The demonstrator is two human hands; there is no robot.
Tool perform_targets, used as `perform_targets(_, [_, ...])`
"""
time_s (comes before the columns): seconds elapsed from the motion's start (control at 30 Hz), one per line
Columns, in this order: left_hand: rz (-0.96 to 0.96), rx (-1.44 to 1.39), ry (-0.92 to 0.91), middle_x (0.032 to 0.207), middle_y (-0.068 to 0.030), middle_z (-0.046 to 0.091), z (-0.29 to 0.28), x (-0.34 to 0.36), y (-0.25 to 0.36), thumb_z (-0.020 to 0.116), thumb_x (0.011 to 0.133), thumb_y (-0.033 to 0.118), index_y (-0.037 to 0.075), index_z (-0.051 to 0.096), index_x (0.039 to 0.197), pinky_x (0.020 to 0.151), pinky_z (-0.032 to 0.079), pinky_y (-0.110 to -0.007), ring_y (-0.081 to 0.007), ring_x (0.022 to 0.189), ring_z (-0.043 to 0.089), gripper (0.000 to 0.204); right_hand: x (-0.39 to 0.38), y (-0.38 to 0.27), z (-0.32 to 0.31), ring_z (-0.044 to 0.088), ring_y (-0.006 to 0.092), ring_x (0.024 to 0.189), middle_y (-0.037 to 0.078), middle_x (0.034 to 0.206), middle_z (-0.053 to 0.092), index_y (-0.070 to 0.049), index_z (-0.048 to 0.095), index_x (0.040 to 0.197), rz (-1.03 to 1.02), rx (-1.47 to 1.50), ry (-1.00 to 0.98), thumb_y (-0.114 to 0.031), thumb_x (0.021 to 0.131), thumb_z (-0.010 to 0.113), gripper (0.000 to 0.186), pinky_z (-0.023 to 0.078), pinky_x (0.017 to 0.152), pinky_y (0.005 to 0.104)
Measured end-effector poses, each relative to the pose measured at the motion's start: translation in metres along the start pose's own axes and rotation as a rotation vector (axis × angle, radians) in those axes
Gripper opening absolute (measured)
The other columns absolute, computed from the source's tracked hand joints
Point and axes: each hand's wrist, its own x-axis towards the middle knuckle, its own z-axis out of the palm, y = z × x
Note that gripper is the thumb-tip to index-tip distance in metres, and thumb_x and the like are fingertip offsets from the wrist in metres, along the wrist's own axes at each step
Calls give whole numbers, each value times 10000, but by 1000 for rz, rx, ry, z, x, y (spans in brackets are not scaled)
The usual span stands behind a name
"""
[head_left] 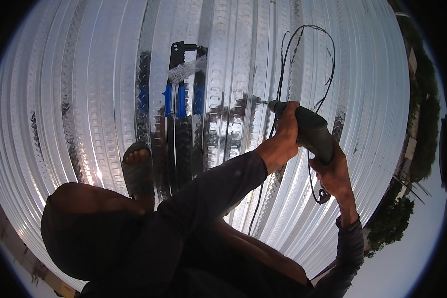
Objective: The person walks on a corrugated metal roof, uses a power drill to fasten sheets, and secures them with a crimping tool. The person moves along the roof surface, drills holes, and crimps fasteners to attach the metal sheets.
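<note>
A dark power drill (314,130) lies across both my hands at the right, its chuck pointing left toward the ribbed metal sheet (184,149). My left hand (285,130) is closed around the drill's front, near the chuck. Around its handle wraps my right hand (334,171). A thin bit (264,102) shows at the chuck; whether its tip touches the metal, I cannot tell. From the drill's lower end runs a black cord (310,171).
Left of the drill lie a blue-handled black hand tool (176,92) and a clear bag of thin metal pieces (186,70) over it. A looped cord (333,54) crosses the ribs. My sandalled foot (138,166) stands on the sheet, whose right edge borders trees (392,216).
</note>
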Motion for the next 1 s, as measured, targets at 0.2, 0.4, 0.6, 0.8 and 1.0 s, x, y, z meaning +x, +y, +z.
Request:
perform_targets(0.2, [-23,15,10,917,6,645,2,-3,-1,545,881,538,166,603,965,606,415,-307,-138,773,607,385,-5,-3,-2,556,130,759,74,935,598,20,434,1417,37,-21,-2,84,789,638,663,446,640,297])
perform_targets(0.4, [-42,-11,-4,898,6,645,2,-2,-2,524,894,543,165,602,952,606,417,-311,-141,760,606,390,-9,-8,-5,612,232,1149,158,1252,618,23,425,1438,27,-25,-9,32,750,641,721,481,976,360])
perform_targets(0.6, [-30,47,3,913,9,638,2,-9,-3,525,899,555,168,600,959,641,413,-301,-132,792,602,399,-11,6,-2,527,91,581,48,814,608,17,456,1394,-69,-64,43,58,792,677,643,436,497,275])
perform_targets(0.8, [-12,81,-16,956,-10,637,0,-6,-12,554,885,565,161,598,1015,736,448,-326,-138,889,606,426,-20,12,-3,577,119,645,77,864,634,36,448,1396,-121,-123,103,-5,787,698,660,478,549,280])
perform_targets(1.0, [67,198,74,1166,-79,601,7,-8,-32,584,868,567,98,557,1229,930,438,-397,-205,1097,573,593,-46,20,0,672,272,1073,206,1169,677,54,440,1414,39,-17,198,-111,799,703,689,508,942,349])
